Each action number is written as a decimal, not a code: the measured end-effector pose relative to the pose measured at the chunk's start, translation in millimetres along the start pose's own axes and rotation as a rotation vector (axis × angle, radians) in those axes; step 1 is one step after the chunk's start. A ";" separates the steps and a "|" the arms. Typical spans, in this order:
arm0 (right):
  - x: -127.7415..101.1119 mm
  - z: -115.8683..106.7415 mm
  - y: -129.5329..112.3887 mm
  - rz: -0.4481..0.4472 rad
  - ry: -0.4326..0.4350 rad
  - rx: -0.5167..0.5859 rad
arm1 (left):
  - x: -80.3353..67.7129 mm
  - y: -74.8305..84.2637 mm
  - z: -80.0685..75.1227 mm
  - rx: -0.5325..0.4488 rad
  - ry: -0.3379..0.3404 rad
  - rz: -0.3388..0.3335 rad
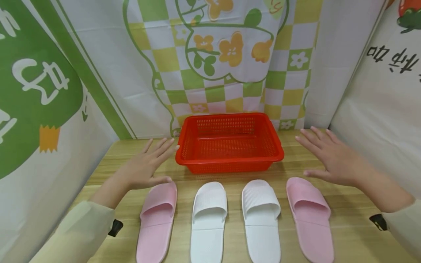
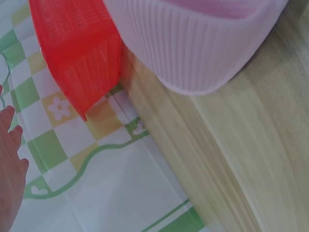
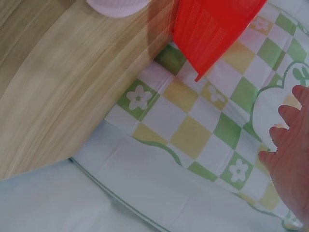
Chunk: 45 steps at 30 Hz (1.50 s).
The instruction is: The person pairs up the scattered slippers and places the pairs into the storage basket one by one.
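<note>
My left hand (image 1: 144,166) is spread with straight fingers, holding nothing, between the left pink slipper (image 1: 157,223) and the red plastic basket (image 1: 230,161). On the other side my right hand (image 1: 333,159) is likewise spread and holds nothing, above and right of the right pink slipper (image 1: 310,219). Two white slippers, a left one (image 1: 208,233) and a right one (image 1: 262,233), lie between the pink ones, toes toward the basket. Fingers of the left hand (image 2: 10,159) and right hand (image 3: 292,154) show at the edges of the wrist views.
The wooden table (image 1: 125,155) ends at a cloth backdrop with a checkered print (image 1: 210,87). White printed cloth walls rise on the left (image 1: 75,153) and right (image 1: 378,120). The basket stands near the table's back edge, its mesh floor showing.
</note>
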State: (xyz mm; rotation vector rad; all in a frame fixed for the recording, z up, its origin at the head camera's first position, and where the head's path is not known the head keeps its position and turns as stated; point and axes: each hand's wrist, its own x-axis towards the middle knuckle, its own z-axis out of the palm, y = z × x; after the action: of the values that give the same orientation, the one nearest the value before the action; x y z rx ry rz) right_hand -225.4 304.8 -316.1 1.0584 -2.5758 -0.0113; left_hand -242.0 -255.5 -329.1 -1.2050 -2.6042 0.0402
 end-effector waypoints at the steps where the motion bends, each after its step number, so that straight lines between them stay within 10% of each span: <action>1: -0.1 0.6 -1.1 -0.016 0.012 -0.004 | 0.0 2.2 0.6 0.002 0.005 0.013; 24: -4.5 16.8 -43.1 -0.189 0.045 0.028 | 10.5 44.3 25.8 0.017 0.086 0.325; 45: 11.1 34.2 -78.4 -0.296 -0.083 0.077 | 27.8 78.9 48.2 0.115 -0.042 0.532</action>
State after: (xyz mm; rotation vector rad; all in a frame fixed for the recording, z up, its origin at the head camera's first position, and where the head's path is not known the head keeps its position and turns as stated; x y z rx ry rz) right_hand -190.6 236.5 -355.6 1.4880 -2.4843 -0.0310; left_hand -212.8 -178.8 -379.9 -1.8251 -2.2014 0.3153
